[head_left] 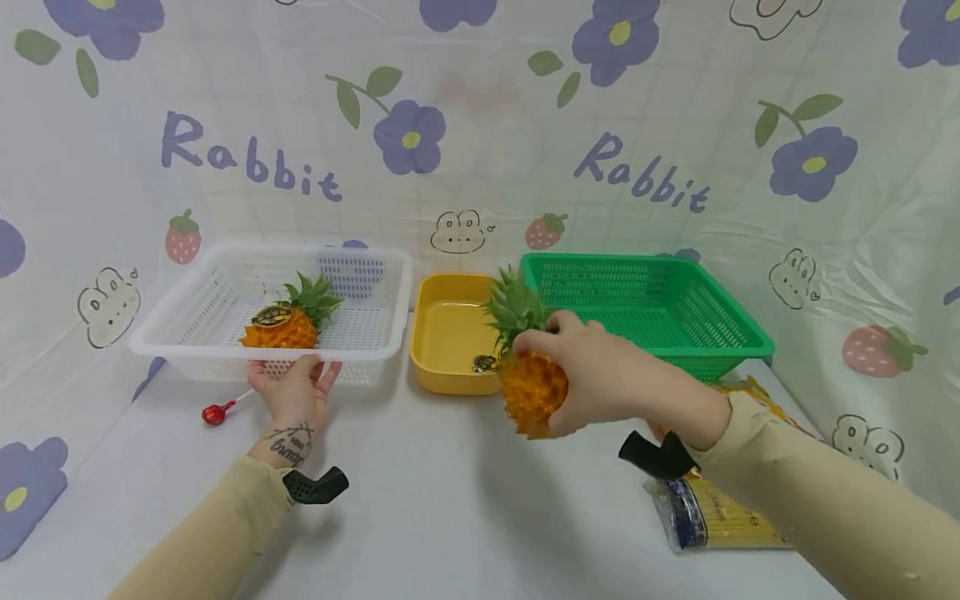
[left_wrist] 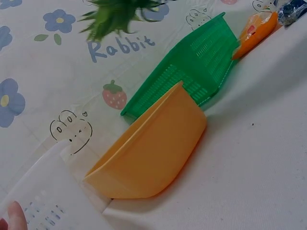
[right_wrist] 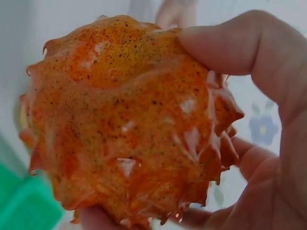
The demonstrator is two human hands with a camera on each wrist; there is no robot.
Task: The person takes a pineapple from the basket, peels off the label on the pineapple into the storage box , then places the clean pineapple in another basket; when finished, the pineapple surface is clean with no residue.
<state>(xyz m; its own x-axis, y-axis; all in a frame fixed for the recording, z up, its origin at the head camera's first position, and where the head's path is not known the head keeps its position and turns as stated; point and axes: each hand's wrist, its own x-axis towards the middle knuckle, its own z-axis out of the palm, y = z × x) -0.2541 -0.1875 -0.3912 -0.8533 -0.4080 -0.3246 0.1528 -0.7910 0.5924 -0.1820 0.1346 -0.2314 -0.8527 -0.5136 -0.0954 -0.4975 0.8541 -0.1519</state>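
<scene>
My right hand [head_left: 588, 367] grips a pineapple [head_left: 531, 392] with a green leafy crown, held upright in the air in front of the yellow basin [head_left: 422, 367]. Its knobbly orange base fills the right wrist view, with thumb and fingers around it. At the left, my left hand [head_left: 294, 396] touches the front of the white basket [head_left: 167, 343], palm up, its fingers spread just under the rim. Inside that basket lies another pineapple [head_left: 300, 327] on its side, with a dark oval label on it. One fingertip [left_wrist: 18, 218] shows against the basket wall in the left wrist view.
A red lollipop [head_left: 216, 413] lies on the table before the white basket. The green basket [head_left: 723, 342] stands at the back right. A packet of yellow sticks [head_left: 731, 517] lies partly under my right arm. A small dark patterned piece [head_left: 484, 363] is in the basin.
</scene>
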